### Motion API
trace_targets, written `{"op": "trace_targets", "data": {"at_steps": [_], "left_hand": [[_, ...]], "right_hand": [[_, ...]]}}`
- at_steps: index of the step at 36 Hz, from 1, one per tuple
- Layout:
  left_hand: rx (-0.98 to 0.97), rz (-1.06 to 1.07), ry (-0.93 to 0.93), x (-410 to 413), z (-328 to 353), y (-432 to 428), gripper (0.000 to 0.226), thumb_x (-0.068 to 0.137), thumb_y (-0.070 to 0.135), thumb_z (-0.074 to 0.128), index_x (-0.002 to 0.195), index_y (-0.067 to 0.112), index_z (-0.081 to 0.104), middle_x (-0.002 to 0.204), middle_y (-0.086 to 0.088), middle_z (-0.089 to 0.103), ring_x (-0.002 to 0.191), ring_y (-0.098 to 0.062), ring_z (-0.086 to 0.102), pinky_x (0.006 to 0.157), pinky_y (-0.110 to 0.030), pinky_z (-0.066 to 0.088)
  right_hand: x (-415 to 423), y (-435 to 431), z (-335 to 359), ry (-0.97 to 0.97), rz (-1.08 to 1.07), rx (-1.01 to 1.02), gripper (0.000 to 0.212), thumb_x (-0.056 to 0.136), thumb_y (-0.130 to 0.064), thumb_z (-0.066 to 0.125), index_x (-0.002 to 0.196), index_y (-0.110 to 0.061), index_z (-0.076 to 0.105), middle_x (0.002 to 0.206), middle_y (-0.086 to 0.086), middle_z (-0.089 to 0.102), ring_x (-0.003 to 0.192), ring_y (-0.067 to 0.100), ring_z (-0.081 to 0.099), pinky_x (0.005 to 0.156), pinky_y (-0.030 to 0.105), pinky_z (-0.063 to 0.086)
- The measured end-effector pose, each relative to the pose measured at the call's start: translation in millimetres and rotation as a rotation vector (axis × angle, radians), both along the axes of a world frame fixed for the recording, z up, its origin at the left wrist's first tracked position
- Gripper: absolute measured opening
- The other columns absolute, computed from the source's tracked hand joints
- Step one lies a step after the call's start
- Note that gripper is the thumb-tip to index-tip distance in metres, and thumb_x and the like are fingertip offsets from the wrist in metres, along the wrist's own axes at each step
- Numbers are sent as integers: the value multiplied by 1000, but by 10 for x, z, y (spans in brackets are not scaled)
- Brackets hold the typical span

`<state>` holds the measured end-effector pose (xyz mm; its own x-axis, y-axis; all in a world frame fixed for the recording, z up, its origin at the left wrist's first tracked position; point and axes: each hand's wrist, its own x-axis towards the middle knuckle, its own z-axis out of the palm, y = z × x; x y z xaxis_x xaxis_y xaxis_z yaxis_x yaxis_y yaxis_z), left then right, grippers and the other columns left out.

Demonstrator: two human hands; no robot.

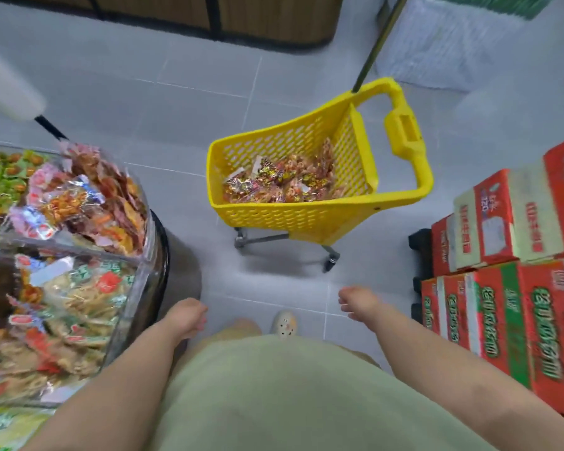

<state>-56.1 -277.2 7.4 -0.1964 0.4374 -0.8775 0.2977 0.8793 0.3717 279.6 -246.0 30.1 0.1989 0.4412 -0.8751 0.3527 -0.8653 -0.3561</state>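
Pale-green clothing [274, 395] is filling the bottom of the view as a person is standing behind a yellow shopping trolley [274, 219] on a grey tiled floor [183, 102]. On the stacked red-and-green cartons [502, 222] to the right of the trolley, large Chinese characters are showing, too blurred to read; the frame edge is cutting the stack off. Labels on the snack packets [79, 203] heaped in the clear display bins [145, 255] to the left of the trolley are also smearing beyond reading. The left hand [189, 315] is hanging behind the trolley near the bins, fingers loosely curled and holding nothing; the right hand [358, 302] is hanging behind the trolley's wheels, fingers relaxed and gripping nothing. The perforated plastic basket is carrying a shallow layer of shiny red-and-gold packets [280, 182], its handle [404, 131] pointing towards the cartons. One pale shoe [284, 323] is peeking out between the hands.
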Motion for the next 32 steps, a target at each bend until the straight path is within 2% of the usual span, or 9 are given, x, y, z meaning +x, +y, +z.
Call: {"op": "trace_targets", "data": {"at_steps": [2,4,8,12,18,23,28,30,32], "left_hand": [[34,18,14,52,11,139,22,98,11,44,78,13,50,72,-9,52,57,-19,44,54,-25,29],[62,67,26,77,3,279,11,98,14,47,94,7,56,86,-16,58,65,-22,52,57,-28,38],[27,126,-1,90,-33,608,15,98,16,50,107,4,55,95,-19,59,73,-25,55,63,-31,44],[-33,130,-19,81,-47,978,10,99,14,47,104,7,52,79,-11,55,63,-20,49,56,-28,39],[-33,72,-6,-52,-94,1795,14,98,16,48,107,7,53,79,-10,56,65,-21,50,59,-28,43],[12,-30,1,-191,-112,2533,13,99,18,46,106,9,52,84,-10,58,67,-19,51,62,-26,41],[16,-113,17,-288,-121,3119,17,99,13,44,83,12,48,75,-8,52,60,-17,46,54,-26,34],[19,-137,23,-337,-149,3271,18,99,11,44,81,12,48,73,-9,51,58,-18,44,54,-25,31],[14,-149,28,-379,-197,3379,21,98,10,44,78,12,47,69,-9,48,56,-19,42,53,-25,30]], "right_hand": [[44,-11,-2,-2,57,-49,27,93,1,40,71,-15,39,69,6,36,58,16,35,52,23,23],[82,-26,-37,-14,74,-93,26,93,0,41,72,-15,40,72,6,38,62,18,39,53,23,25],[131,9,-132,-10,-5,-193,23,93,-6,42,72,-14,41,70,4,42,58,14,42,54,23,29],[163,256,-194,-22,-71,-211,12,92,-14,47,80,-14,48,80,2,53,64,13,52,59,24,40],[42,1014,-154,-40,-95,-139,10,92,-9,45,83,-14,46,73,3,48,59,14,48,55,22,34],[-152,1647,-59,-74,1,-82,5,95,-10,47,97,-13,49,95,9,55,84,23,52,78,32,45],[-322,2269,-9,20,-112,-44,11,94,-12,45,95,-10,55,94,10,54,72,15,52,63,27,45],[-388,2516,-44,79,-228,-1,9,94,-12,45,94,-10,55,91,8,53,82,19,52,86,41,50],[-436,2723,-107,111,-271,36,11,94,-11,48,84,-14,53,89,7,53,90,21,49,102,49,40]]}}
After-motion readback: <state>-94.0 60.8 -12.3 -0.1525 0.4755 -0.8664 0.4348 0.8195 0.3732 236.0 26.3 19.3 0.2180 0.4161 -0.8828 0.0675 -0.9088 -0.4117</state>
